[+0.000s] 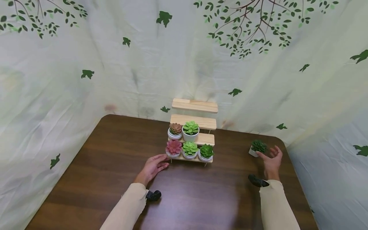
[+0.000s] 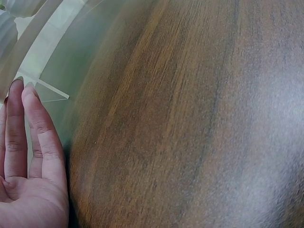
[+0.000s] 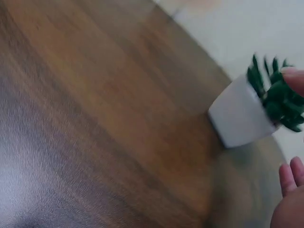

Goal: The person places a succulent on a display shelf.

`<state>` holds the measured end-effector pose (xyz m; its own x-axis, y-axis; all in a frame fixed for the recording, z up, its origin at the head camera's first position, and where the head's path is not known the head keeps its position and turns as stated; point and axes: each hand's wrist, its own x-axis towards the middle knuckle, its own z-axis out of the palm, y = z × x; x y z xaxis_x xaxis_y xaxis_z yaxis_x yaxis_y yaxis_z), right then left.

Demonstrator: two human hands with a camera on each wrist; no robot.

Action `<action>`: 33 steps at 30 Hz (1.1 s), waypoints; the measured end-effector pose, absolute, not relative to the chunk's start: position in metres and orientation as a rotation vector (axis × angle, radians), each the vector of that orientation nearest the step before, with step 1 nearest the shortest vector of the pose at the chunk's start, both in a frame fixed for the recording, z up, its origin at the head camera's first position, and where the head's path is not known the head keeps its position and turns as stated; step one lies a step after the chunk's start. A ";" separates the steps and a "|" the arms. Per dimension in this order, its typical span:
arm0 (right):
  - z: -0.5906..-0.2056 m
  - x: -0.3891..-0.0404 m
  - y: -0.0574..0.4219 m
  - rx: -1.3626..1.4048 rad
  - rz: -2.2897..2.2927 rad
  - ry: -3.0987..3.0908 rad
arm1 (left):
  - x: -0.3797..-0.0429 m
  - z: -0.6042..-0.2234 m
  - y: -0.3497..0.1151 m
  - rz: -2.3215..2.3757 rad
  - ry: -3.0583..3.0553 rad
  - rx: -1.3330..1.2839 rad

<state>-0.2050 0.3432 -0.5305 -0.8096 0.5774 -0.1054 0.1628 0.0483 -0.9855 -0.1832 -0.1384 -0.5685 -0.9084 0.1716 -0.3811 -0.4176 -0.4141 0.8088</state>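
Note:
A tiered wooden stand [image 1: 204, 139] bears several potted succulents. On its lowest step are a pink succulent [image 1: 173, 147], a light green one [image 1: 190, 148] and a darker green one [image 1: 206, 151]; a brown succulent [image 1: 175, 129] and a bright green one [image 1: 191, 127] stand one step higher. My left hand [image 1: 153, 166] has its fingers extended, tips right at the stand's lower left corner. Over to the right, a dark green succulent [image 1: 258, 146] in a white pot [image 3: 242, 114] stands on the table. My right hand [image 1: 271, 163] is beside it, fingers spread, thumb close to the leaves.
The brown wooden table [image 1: 115, 140] reaches back to a pale cloth backdrop [image 1: 143, 64] printed with leaves and branches. The stand's two upper steps [image 1: 195, 105] bear no pots. A black wrist device [image 1: 153, 195] sits at each sleeve cuff.

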 end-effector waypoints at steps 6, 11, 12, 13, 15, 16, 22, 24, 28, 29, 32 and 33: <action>-0.542 -0.215 0.343 -0.765 1.921 -2.084 | -0.183 -0.568 -0.139 2.343 1.458 -0.337; -0.548 -0.220 0.340 -0.751 2.005 -2.051 | -0.182 -0.568 -0.139 2.343 1.471 -0.353; -0.549 -0.220 0.339 -0.754 2.008 -2.052 | -0.182 -0.568 -0.139 2.340 1.471 -0.355; -0.550 -0.220 0.339 -0.760 2.006 -2.055 | -0.181 -0.568 -0.138 2.342 1.468 -0.360; -0.551 -0.219 0.337 -0.778 1.982 -2.075 | -0.182 -0.569 -0.138 2.343 1.468 -0.365; -0.552 -0.219 0.337 -0.788 1.965 -2.085 | -0.182 -0.569 -0.138 2.347 1.470 -0.363; -0.556 -0.212 0.336 -0.810 1.901 -2.099 | -0.183 -0.569 -0.136 2.348 1.471 -0.357; -0.557 -0.210 0.336 -0.815 1.900 -2.080 | -0.183 -0.569 -0.136 2.347 1.469 -0.358; -0.559 -0.206 0.333 -0.809 1.874 -2.086 | -0.183 -0.570 -0.136 2.346 1.470 -0.362; -0.560 -0.204 0.331 -0.806 1.865 -2.098 | -0.183 -0.570 -0.136 2.348 1.468 -0.362; -0.561 -0.201 0.326 -0.783 1.852 -2.130 | -0.184 -0.570 -0.137 2.350 1.467 -0.357; -0.562 -0.200 0.325 -0.772 1.843 -2.150 | -0.184 -0.570 -0.137 2.351 1.467 -0.356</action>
<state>-0.1999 0.3247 -0.5616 -0.8420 0.5097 -0.1767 0.2525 0.0828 -0.9640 -0.1840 -0.1372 -0.5698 -0.9086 0.1568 -0.3870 -0.4165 -0.4055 0.8137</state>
